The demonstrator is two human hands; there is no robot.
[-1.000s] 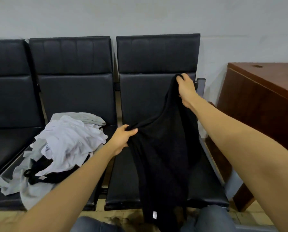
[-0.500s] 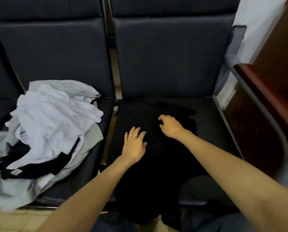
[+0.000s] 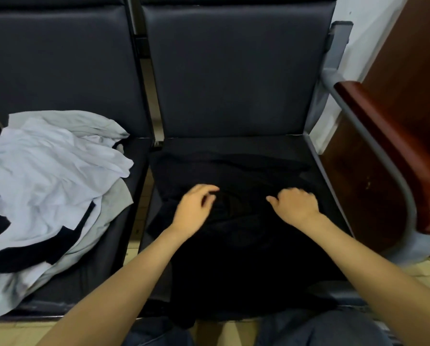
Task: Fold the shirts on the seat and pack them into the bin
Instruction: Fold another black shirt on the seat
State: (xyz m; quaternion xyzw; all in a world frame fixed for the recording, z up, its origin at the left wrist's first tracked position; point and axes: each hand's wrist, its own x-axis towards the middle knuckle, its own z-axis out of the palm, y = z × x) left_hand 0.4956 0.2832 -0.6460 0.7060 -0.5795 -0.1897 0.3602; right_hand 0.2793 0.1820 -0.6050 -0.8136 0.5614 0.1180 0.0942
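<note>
Garment in hand: black fabric shirt [image 3: 238, 258] is lying spread over the pan of the dark padded right-hand seat [image 3: 258, 144], its lower part hanging off the front edge toward the person's knees; the seat is evidently serving as a flat folding surface; left hand [image 3: 196, 211] and right hand [image 3: 296, 208] are resting side by side on the shirt's middle, apart from each other; both are showing curled fingers, yet blur and dark cloth are making it impossible to tell whether either is pinching fabric or only smoothing it; crumpled heap of white, grey and black shirts [image 3: 54, 176] is lying on the neighbouring seat, clear of the working surface; brown wooden desk [image 3: 396, 121] is standing beyond the grey metal armrest [image 3: 373, 146]; no bin is showing.
</note>
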